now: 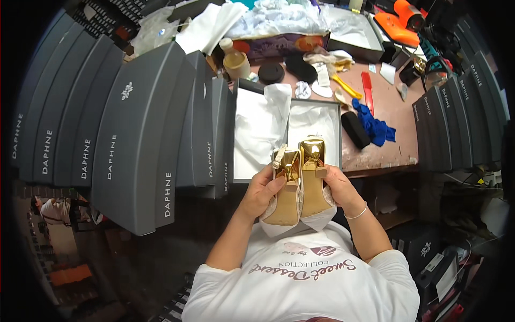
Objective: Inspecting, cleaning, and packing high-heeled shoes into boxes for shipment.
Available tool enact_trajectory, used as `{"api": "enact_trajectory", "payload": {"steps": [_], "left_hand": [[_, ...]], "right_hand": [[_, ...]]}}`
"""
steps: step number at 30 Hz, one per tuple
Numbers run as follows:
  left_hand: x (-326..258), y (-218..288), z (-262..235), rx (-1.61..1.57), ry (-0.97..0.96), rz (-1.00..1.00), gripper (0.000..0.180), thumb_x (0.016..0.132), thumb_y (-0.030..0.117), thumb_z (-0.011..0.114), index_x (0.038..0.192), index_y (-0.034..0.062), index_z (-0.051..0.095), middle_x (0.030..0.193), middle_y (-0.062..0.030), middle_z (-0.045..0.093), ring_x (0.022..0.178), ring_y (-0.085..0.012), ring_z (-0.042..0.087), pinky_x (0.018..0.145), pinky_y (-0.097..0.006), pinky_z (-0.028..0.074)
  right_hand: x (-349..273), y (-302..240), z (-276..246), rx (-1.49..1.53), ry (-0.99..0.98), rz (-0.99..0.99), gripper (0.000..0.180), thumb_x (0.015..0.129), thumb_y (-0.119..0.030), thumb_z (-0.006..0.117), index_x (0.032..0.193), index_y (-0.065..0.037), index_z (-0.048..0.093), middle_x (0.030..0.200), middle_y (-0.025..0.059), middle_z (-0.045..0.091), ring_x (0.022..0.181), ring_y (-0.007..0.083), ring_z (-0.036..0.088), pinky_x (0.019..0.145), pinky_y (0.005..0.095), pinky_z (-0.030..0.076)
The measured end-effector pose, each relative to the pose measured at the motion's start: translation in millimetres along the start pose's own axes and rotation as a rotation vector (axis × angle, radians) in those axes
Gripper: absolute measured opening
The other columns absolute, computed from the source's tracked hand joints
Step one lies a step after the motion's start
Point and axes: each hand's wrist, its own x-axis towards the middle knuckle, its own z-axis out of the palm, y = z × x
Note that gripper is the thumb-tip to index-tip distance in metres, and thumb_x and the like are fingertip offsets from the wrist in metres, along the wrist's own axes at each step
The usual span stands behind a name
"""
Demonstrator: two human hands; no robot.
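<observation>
Side by side, two women's shoes with shiny gold heels and tan soles are held up in front of my chest, soles toward me and toes down. My left hand (263, 190) is closed around the left shoe (284, 204), its thumb by the heel. The right shoe (314, 190) is gripped by my right hand (341, 188), fingers at its outer side. White paper shows below the toes. Just beyond the shoes lies an open grey shoebox (234, 134) lined with white tissue paper (257, 121).
Dark grey shoeboxes (137, 129) stand in a row at left, more boxes (448, 121) at right. On the table (389, 155) lie a blue cloth (375, 126), a black brush or block (355, 130), a red brush (367, 88), a yellow-handled tool (346, 86) and a bottle (234, 60).
</observation>
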Motion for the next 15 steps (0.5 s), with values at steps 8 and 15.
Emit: {"api": "enact_trajectory", "payload": {"steps": [8, 15], "left_hand": [[-2.3, -12.0, -10.2, -0.101, 0.153, -0.09, 0.043, 0.094, 0.017, 0.052, 0.13, -0.0041, 0.045, 0.115, -0.0124, 0.061, 0.103, -0.0166, 0.06, 0.09, -0.028, 0.048], [-1.4, -12.0, -28.8, -0.244, 0.136, -0.211, 0.049, 0.094, 0.038, 0.051, 0.114, -0.0065, 0.052, 0.098, -0.0207, 0.064, 0.085, -0.0286, 0.067, 0.075, -0.039, 0.057]], "right_hand": [[2.8, 0.3, 4.0, -0.187, 0.017, 0.025, 0.054, 0.101, -0.045, 0.038, 0.115, 0.004, 0.057, 0.105, 0.0061, 0.063, 0.095, 0.0092, 0.056, 0.086, 0.0249, 0.046], [40.7, -56.7, -22.2, -0.988, 0.282, -0.133, 0.034, 0.099, -0.028, 0.045, 0.1, 0.001, 0.062, 0.089, 0.012, 0.065, 0.084, 0.024, 0.061, 0.076, 0.034, 0.048]]}}
